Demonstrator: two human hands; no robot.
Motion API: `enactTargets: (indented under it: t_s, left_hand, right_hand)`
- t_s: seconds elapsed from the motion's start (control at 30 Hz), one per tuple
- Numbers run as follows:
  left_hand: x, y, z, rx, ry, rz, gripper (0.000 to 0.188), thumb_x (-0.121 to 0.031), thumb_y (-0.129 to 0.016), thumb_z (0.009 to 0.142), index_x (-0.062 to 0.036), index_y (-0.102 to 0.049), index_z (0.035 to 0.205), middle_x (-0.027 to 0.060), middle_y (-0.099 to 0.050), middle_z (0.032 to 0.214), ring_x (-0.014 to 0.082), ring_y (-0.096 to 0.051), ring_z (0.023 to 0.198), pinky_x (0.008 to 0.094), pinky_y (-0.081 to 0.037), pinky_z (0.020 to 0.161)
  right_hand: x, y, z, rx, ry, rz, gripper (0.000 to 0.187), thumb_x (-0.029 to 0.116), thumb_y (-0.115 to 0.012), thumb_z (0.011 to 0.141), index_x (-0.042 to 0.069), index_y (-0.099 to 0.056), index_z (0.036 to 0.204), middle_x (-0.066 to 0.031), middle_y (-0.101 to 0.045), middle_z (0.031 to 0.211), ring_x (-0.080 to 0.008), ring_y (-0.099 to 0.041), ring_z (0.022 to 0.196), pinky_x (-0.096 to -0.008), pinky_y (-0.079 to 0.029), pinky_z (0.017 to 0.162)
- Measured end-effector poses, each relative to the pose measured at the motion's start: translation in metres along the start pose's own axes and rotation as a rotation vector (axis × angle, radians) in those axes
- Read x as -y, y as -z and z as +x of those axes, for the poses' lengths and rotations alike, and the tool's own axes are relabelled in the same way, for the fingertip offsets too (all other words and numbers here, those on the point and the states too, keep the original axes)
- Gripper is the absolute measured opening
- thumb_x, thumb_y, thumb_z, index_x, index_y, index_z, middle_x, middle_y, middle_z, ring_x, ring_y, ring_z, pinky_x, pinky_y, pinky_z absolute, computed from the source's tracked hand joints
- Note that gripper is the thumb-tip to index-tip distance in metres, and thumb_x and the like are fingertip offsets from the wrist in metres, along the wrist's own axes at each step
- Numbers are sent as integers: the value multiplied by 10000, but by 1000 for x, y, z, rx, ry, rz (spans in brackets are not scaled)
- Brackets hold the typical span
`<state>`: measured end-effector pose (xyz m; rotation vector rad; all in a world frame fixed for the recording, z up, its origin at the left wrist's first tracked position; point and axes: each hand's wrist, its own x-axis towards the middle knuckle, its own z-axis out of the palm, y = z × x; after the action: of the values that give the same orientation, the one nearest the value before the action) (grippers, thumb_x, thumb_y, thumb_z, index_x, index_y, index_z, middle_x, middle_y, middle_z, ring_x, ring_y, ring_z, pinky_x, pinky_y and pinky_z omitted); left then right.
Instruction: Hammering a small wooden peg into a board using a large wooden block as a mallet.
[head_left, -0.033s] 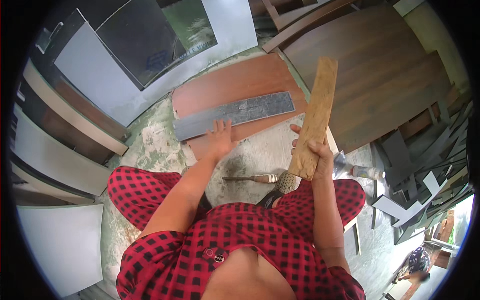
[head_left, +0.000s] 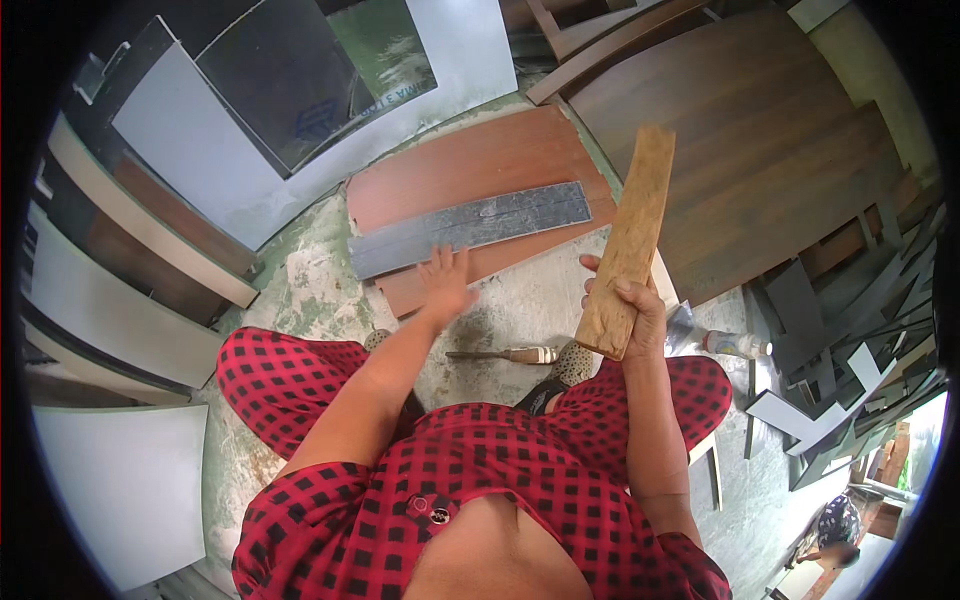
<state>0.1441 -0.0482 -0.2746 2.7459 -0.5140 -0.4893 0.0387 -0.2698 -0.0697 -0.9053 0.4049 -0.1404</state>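
Note:
My right hand is wrapped round the lower end of a thick, worn wooden block, which it holds up at a slant. My left hand has its fingers spread at the near edge of a narrow dark grey board. Whether the fingertips touch that board I cannot tell. The grey strip lies on a reddish-brown panel on the floor. Between my feet and the panel rests a chisel-like tool with a thin dark blade and a pale-ended handle.
A large brown wooden panel lies at the far right. Boards lean along the left side. Dark and white offcuts are heaped at the right, near a white bottle. Another person is at the lower right.
My left hand has drawn slightly back toward me along the grey board's near edge. The upper end of the wooden block has dipped a little.

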Motion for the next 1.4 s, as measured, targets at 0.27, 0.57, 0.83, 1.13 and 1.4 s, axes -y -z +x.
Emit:
enactTargets:
  t_s: [0.27, 0.57, 0.83, 1.13, 1.4]
  left_hand:
    - [-58, -59, -63, 502, -467, 108, 575, -268, -649, 710, -76, -449, 1214, 138, -528, 1091, 338, -503, 1049, 490, -414, 846]
    - [-79, -97, -78, 362, -595, 122, 326, -150, -559, 761, -66, -515, 1073, 120, -564, 1034, 290, -583, 937, 409, -472, 765]
    - [-78, -99, -62, 369, -638, 45, 190, -191, -543, 797, -91, -565, 957, 134, -612, 950, 305, -630, 865, 420, -497, 730]
    - [-80, 82, 20, 239, -414, -521, 389, -167, -696, 632, -56, -522, 962, 166, -613, 845, 307, -611, 800, 394, -471, 697]
    - [-3, 172, 49, -50, -73, -979, 255, -12, -706, 637, -31, -561, 846, 30, -582, 744, 122, -568, 673, 294, -473, 585]
  right_hand:
    - [7, 3, -15, -34, -63, 125, 598, 116, -604, 675, -67, -380, 1199, -239, -545, 973, -278, -586, 724, -372, -540, 607]
    - [18, -17, -32, 37, 92, -52, 689, 140, -626, 584, -42, -383, 1201, -225, -548, 964, -249, -588, 695, -347, -527, 571]
    - [8, -3, -25, 74, -13, -173, 701, 104, -610, 577, -44, -368, 1218, -234, -559, 936, -256, -598, 655, -348, -536, 544]
    - [22, -27, -23, 72, 160, -92, 697, 131, -645, 591, -26, -374, 1214, -215, -550, 967, -262, -598, 699, -349, -542, 598]
    - [-14, -30, 7, 140, 41, -186, 635, 84, -654, 616, 14, -397, 1193, -175, -563, 928, -288, -621, 718, -388, -559, 635]
